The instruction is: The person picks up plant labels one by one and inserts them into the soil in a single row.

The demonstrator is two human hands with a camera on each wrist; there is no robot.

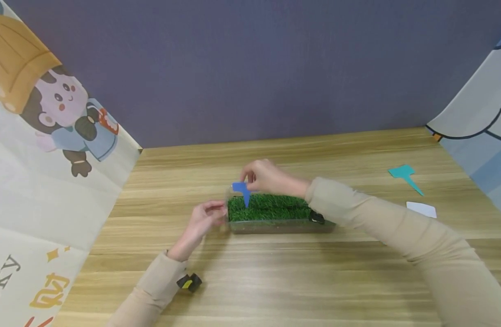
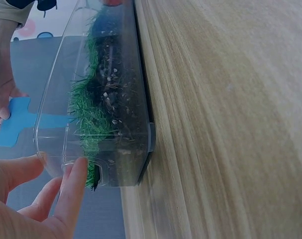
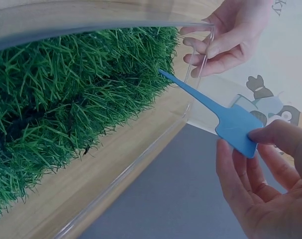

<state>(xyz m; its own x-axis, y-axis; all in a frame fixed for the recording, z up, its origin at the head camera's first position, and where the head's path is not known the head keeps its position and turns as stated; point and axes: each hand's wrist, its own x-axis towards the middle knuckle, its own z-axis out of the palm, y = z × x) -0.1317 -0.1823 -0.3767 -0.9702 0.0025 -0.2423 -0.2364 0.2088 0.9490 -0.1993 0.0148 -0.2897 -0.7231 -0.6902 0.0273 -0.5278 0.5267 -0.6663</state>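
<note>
A long clear plastic box (image 1: 281, 226) stands on the table, with strips of green artificial grass (image 1: 275, 213) inside and dark soil-like filling showing through its wall. My left hand (image 1: 205, 220) holds the box's left end, thumb at the rim and fingertips against the wall. Above that same end, my right hand (image 1: 267, 176) pinches the broad head of a blue T-shaped plant label (image 3: 240, 130) between thumb and fingers. The label's narrow stem points down, its tip right at the grass near the end wall. In the left wrist view the blue label (image 2: 21, 121) shows behind the clear wall.
At the right of the table (image 1: 275, 281) lie a teal T-shaped plant label (image 1: 403, 172) and a small white piece (image 1: 421, 209). A dark grey panel (image 1: 250, 68) rises behind the table. A black wrist camera (image 1: 189, 283) sits by the left sleeve.
</note>
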